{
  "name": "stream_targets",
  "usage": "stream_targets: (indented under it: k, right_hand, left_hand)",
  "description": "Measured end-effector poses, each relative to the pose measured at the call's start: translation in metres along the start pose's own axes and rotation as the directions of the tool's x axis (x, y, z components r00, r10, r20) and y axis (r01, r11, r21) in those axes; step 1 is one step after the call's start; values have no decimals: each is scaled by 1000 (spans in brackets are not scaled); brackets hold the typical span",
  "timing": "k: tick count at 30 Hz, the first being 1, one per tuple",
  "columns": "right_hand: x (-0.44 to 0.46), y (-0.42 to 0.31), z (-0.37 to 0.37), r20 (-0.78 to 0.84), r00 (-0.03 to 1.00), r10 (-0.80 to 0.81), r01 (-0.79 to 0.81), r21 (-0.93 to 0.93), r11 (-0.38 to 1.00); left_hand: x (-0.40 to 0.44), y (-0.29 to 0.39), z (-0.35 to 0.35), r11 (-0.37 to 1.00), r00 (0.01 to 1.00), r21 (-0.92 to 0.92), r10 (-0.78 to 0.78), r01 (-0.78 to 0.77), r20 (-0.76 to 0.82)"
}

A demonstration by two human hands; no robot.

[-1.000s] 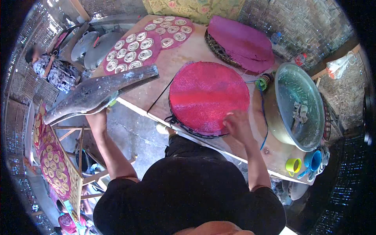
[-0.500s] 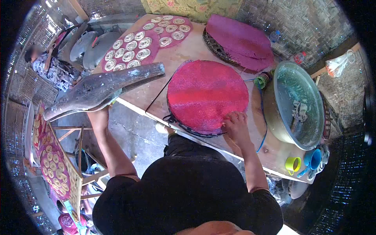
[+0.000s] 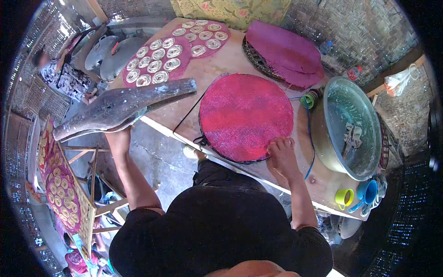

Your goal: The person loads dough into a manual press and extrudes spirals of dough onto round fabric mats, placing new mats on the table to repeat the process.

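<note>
The round red cloth [image 3: 244,108] lies toward ten o'clock from the nearer right hand [image 3: 283,156], whose curled fingers meet its edge, pinch unclear. The left hand [image 3: 122,135] holds the wooden tool [image 3: 121,106] from beneath.

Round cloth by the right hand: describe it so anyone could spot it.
Find the pale wooden table, then the right hand near its front edge. That hand is at the edge of the round cloth spread over a dark tray; its brighter red sets it apart from the purple cloth behind.
</note>
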State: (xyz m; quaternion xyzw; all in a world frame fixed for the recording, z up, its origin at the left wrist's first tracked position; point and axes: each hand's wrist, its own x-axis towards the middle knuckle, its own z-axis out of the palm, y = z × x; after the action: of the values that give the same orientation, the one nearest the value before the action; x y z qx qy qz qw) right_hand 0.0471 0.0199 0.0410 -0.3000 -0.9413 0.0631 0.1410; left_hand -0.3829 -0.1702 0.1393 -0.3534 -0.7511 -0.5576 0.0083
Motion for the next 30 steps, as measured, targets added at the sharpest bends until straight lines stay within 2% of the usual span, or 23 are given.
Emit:
stream_targets:
  k: [1,4,5,7,9,10,12,13,14,16,17,18,19,20,21,22,23,24,26,27,28,29,30]
  right_hand:
    - [1,0,-4,0,1000,-4,4,0,1000]
    - [4,-3,-19,163,987,15,-1,-81,997]
    - [10,-8,-22,99,994,40,-36,-43,998]
    - [27,-19,-19,35,997,69,-69,-4,998]
    - [47,-36,-5,-54,996,-75,75,-6,997]
    - [54,-45,4,-60,995,-75,75,-10,997]
    - [68,-57,20,73,991,-115,115,6,993]
    - [72,-58,23,66,991,-121,121,2,993]
    - [75,-59,25,130,988,-87,91,-21,996]
    - [79,-59,23,192,979,-63,74,-47,996]
    - [78,-53,18,168,986,-20,-23,250,968]
    - [77,-50,12,163,986,29,-112,525,844]
    - [76,-54,-4,167,986,19,-105,523,846]
    - [74,-62,-27,238,966,-98,-144,817,559]
    - [72,-67,-38,256,939,-230,-218,960,178]
    - [65,-73,-36,258,937,-235,-219,959,179]
    - [55,-81,-32,385,887,-256,-335,917,216]
    - [56,-82,-40,458,856,-242,-407,883,232]
    - [57,-86,-54,594,777,-208,-541,799,262]
    - [61,-72,-66,626,744,-233,-515,760,396]
    - [62,-54,-73,643,714,-275,-536,756,376]
    - [63,-35,-80,659,682,-317,-557,749,358]
    - [65,-23,-83,643,664,-381,-625,757,189]
  left_hand:
    - [0,-1,1,999,999,-6,35,-36,-15]
    - [-7,11,8,998,998,29,58,-58,-17]
    - [-6,5,6,995,998,91,39,-44,54]
    - [-8,6,12,992,997,121,34,-42,67]
    - [-10,18,23,995,997,94,6,-13,73]
    - [-11,18,25,996,997,90,12,-19,71]
    - [-10,16,29,996,990,37,73,-78,122]
    - [-13,24,31,980,992,176,75,-92,100]
    - [-14,23,32,980,993,175,80,-95,90]
    - [-18,17,33,971,964,154,145,-182,224]
    - [-22,26,36,966,941,139,172,-219,291]
    - [-26,23,40,953,904,143,194,-265,382]
    - [-31,19,46,940,856,143,211,-311,471]
    - [-40,26,59,963,816,122,134,-242,562]
    - [-51,33,73,980,759,107,61,-170,648]
    - [-61,19,89,978,707,-106,202,-178,678]
    - [-73,24,104,956,681,-264,111,125,724]
    - [-75,31,111,956,683,-266,112,123,721]
    - [-57,73,104,981,578,-194,149,16,802]
    - [-42,86,97,968,541,-196,250,-156,803]
    - [-26,99,90,927,487,-196,338,-319,805]
    - [-8,118,78,867,516,-297,480,-399,709]
    - [0,123,85,670,659,-738,520,81,544]
